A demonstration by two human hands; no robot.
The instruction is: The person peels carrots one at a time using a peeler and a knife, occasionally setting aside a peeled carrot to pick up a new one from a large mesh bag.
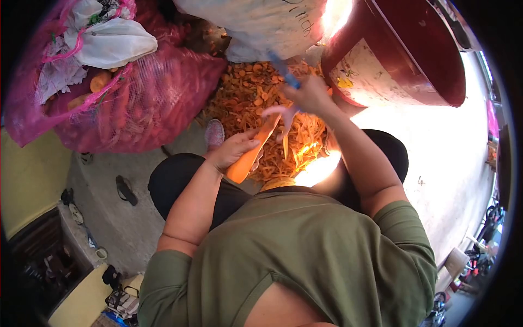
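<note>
My left hand [235, 151] is closed around a peeled orange carrot [251, 154], which slants up and to the right. In my right hand [311, 97], above and right of the carrot, is a tool with a blue handle [291, 80], blurred by motion. A pale, blurred part of it reaches the carrot's upper end, and an orange strip hangs beside that end. Below both hands lies a heap of orange peelings and round carrot pieces [253, 90].
A pink mesh bag [169, 92] full of carrots stands at the left, with a white sack [261, 22] at the top. A large dark red tub [441, 65] leans at the upper right. One sandal [126, 189] lies on the concrete floor [117, 234].
</note>
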